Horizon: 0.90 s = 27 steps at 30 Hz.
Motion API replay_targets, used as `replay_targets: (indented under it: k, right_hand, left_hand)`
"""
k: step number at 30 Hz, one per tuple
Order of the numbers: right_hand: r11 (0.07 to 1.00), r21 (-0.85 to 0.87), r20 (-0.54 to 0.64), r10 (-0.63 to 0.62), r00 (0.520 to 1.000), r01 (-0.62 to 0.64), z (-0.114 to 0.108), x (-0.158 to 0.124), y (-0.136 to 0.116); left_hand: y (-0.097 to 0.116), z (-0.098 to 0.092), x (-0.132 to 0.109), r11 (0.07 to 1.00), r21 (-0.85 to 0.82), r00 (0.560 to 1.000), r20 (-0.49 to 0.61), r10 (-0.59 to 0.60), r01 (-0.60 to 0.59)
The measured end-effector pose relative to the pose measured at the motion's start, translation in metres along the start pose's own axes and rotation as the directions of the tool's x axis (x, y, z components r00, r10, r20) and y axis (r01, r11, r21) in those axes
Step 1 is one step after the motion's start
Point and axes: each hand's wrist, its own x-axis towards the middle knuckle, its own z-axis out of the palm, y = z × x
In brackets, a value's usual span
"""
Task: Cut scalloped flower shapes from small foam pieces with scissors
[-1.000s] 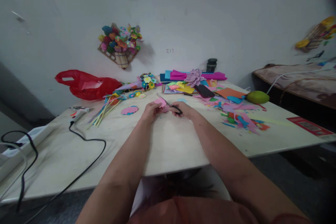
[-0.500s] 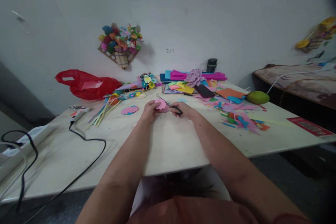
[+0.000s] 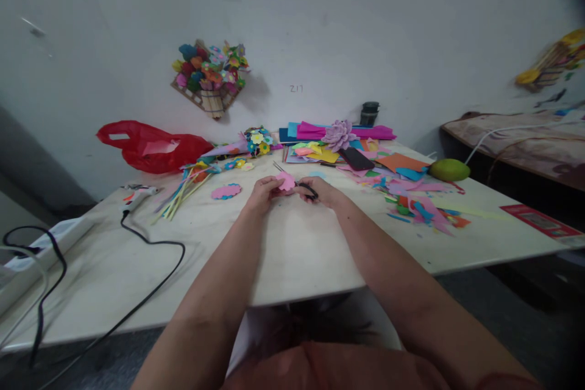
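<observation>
Hiding part of scissors [image 3: 309, 188], pink cutout [image 3: 286, 181] in left fingers [image 3: 267, 183]

A cut piece [image 3: 287, 181] is sitting in the left hand [image 3: 264, 191], and scissors [image 3: 307, 188] are sitting in the right hand [image 3: 322, 191], at the middle of the bench [image 3: 311, 256]. At 9 o'clock from the hands, cut-outs [image 3: 226, 191], then sticks [image 3: 176, 201], then a glue gun [image 3: 141, 196] are lying. A bag [image 3: 153, 149] is sitting at 10, and a flower bunch [image 3: 258, 141] at 11. Between 12 and 1, a paper pile [image 3: 313, 131] is lying near the wall [image 3: 388, 42], with a flower [image 3: 339, 134] sitting on top. A phone [image 3: 357, 159] is lying at 2, scraps [image 3: 432, 210] are lying at 3, and a fruit [image 3: 450, 169] is sitting behind them.
</observation>
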Motion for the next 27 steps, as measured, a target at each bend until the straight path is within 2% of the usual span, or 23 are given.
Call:
replay_targets:
  k: [10, 15, 20, 27]
  right_hand:
    - [0.999, -0.016, -0.027, -0.029, 0.999, 0.029, 0.0011, 0.0049, 0.0046]
    - [1.000, -0.008, -0.050, -0.005, 0.999, 0.005, 0.0014, 0.0057, 0.0048]
    - [1.000, -0.002, -0.130, 0.011, 0.991, -0.011, 0.0007, 0.0048, 0.0015]
    - [0.984, 0.139, -0.276, -0.068, 0.959, 0.109, -0.0036, 0.0094, 0.0038]
  left_hand:
    - [0.0007, 0.0005, -0.0007, 1.000, 0.022, 1.000, -0.012, 0.017, -0.017]
    - [-0.0003, -0.0006, 0.0011, 0.998, 0.043, 0.998, -0.043, 0.036, -0.035]
    - [0.0005, -0.0003, 0.0008, 0.997, 0.055, 0.997, -0.048, 0.056, -0.054]
    - [0.0013, 0.0047, -0.0042, 0.993, 0.122, 0.998, 0.058, -0.006, -0.001]
